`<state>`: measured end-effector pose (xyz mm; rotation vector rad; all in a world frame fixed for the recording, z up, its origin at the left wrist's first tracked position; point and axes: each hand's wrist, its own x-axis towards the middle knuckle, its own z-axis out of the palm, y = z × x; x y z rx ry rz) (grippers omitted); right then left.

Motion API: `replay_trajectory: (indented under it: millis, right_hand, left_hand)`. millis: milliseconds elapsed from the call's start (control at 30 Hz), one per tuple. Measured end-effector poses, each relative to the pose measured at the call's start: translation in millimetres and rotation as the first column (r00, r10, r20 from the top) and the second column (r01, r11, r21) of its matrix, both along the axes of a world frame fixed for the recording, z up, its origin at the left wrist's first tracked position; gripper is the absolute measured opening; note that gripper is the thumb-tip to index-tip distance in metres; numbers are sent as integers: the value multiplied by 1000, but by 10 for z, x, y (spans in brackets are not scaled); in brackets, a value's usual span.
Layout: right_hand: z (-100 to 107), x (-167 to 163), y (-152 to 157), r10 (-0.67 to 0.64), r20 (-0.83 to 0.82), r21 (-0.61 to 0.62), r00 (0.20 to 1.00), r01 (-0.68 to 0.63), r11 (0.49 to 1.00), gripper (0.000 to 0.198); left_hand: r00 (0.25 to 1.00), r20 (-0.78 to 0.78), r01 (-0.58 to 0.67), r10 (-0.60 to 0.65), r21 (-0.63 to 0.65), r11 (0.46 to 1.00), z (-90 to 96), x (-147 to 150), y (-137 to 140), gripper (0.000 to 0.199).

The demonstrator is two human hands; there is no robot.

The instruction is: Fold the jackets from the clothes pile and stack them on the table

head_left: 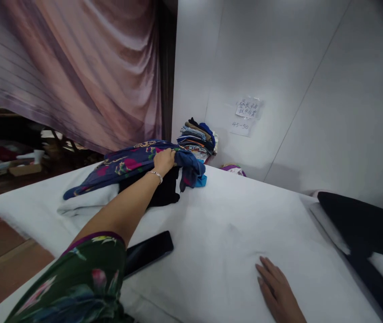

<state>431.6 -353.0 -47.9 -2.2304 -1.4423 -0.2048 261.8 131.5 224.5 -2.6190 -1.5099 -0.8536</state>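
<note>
My left hand [164,162] reaches to the far side of the white table and grips a blue flowered garment [129,165], fingers closed on its cloth. That garment lies over a black piece of clothing [164,192] and a pale grey one [89,197]. A bit of bright blue cloth [201,180] pokes out at the right end of this heap. At the lower right, my right hand [276,287] lies on the table [221,233] with its fingers stretched out and nothing in them.
A dark phone-like device [149,252] lies by my left forearm. Folded clothes [196,137] are stacked against the wall at the back. Dark cloth [363,229] covers the right side. Handwritten paper notes [245,114] hang on the wall, and a pinkish curtain [110,67] hangs at left.
</note>
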Motion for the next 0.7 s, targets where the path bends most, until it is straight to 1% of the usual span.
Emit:
replay_trajectory:
  millis: [67,133,233,300,333,367,400,433,500,533,567,633,667,700]
  right_hand:
    - [-5,1,10,5,-3,9,1000,-5,1000,39]
    - [-12,1,24,5,-30,25,1000,-4,1000,38]
    - [-4,-12,52,-6,-126,78,992,16,997,36]
    - [38,-31,67,-14,-245,127,969,46,991,35]
    - [74,-41,70,-18,-327,160,945,74,984,36]
    - [121,-51,70,-22,-422,196,906,114,974,37]
    - [176,-59,68,-26,-524,227,851,169,959,39]
    - [237,-65,63,-28,-627,252,778,237,938,42]
    - [369,-63,51,13,-808,296,589,387,873,48]
    - [434,-54,44,65,-874,315,482,459,831,50]
    - [495,-38,35,140,-916,335,377,523,783,50]
    - [603,25,-1,341,-919,387,200,626,677,48]
    - [646,74,-34,443,-886,415,136,660,627,48]
    - [680,135,-81,533,-841,444,95,685,578,49]
  left_hand:
    - [997,83,1,-5,51,999,246,49,-68,44]
    - [989,142,30,-45,106,994,477,123,-169,44]
    - [979,143,121,-146,170,978,759,344,-430,50]
    - [959,117,231,-258,206,951,883,588,-708,53]
    - [939,95,305,-330,215,928,920,735,-880,51]
    - [907,65,391,-415,229,891,936,894,-1071,49]
    - [872,35,469,-488,224,854,932,1060,-1278,48]
    - [837,8,535,-548,204,820,905,1229,-1499,47]
    - [778,-33,623,-627,159,766,779,1553,-1973,46]
    - [739,-56,673,-672,104,732,679,1700,-2224,45]
    - [687,-74,727,-723,51,685,555,1829,-2483,46]
    - [555,-107,825,-825,-50,562,244,2022,-3017,46]
    - [492,-120,860,-862,-85,503,64,2079,-3282,45]
    - [432,-131,887,-892,-117,447,-122,2109,-3537,45]
